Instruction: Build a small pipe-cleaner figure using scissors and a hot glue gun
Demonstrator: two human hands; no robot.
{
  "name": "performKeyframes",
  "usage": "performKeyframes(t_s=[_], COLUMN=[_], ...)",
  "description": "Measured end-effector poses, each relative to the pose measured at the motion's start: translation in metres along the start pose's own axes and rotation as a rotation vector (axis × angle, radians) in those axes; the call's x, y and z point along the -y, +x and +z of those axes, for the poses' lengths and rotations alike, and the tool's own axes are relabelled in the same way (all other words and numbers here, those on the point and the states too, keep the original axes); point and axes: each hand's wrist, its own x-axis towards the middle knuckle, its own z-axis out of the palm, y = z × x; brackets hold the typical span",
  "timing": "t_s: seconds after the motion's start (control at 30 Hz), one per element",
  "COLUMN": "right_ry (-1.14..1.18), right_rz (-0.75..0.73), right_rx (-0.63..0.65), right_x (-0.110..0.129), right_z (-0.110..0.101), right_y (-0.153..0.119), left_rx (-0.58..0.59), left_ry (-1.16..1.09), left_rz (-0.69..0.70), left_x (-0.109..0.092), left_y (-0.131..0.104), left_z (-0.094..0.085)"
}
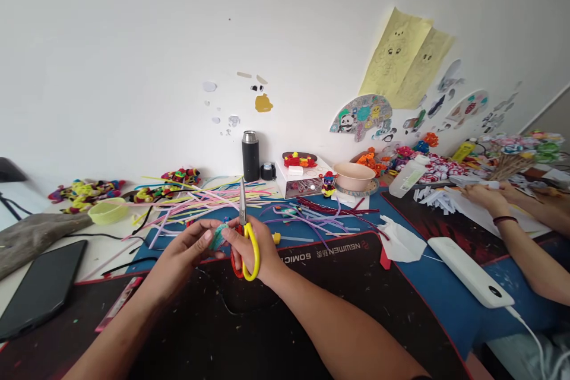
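With your left fingers (205,238) and right fingers (232,238) pinching the teal piece (218,238) over the tabletop (98,253), short of its far edge, steady it and aim the scissors (247,230) gripped in your right hand (266,244) clear.

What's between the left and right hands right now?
In the head view, a small teal piece sits between the left hand and the right hand, which also holds scissors.

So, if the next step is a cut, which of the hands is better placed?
Probably the right hand: it holds the scissors, while the left hand pinches the small teal piece. The blades point up, away from the piece, so the right would likely need to turn them.
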Motion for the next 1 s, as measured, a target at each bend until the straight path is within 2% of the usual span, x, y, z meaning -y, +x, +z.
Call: performKeyframes(t_s=[0.13,0.77,0.87,1.0], right_ry=[-0.03,-0.114,-0.131,-0.133], right_rz=[-0.007,0.025,0.03,0.083], right_rx=[0.038,0.051,0.078,0.128], right_x=[0.0,-0.004,0.0,0.004], right_z=[0.0,0.0,0.0,0.0], right_y=[-0.003,-0.005,-0.006,-0.01], left_rx=[-0.005,0.054,0.008,-0.143], left_ry=[-0.008,-0.064,-0.063,-0.215], left_rz=[-0.07,-0.1,-0.072,0.052], left_x=[-0.004,0.0,0.001,-0.001], left_y=[-0.002,0.002,0.006,0.013], left_z=[0.002,-0.002,-0.008,-0.025])
